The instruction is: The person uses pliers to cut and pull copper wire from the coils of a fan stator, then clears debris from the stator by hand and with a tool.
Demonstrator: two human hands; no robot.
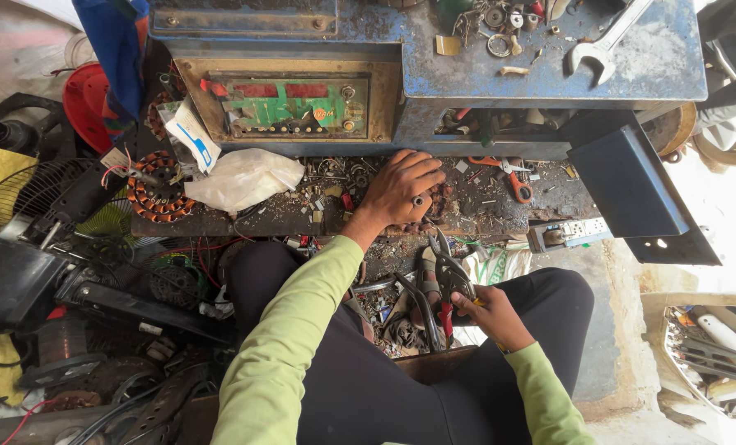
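Left hand (402, 191) is laid palm-down on the cluttered tabletop (483, 216), fingers bent and pressed into small metal scrap; whether anything is pinched can't be told. Right hand (493, 315) is closed round the red-handled pliers (448, 276), held low btwn the knees, jaws pointed up toward the tabletop edge, just below and right of the left hand. Orange scissors (512, 175) are seen right of the left hand, a white plastic bag (244, 179) to its left, a spanner (608, 39) well above on the blue machine top.
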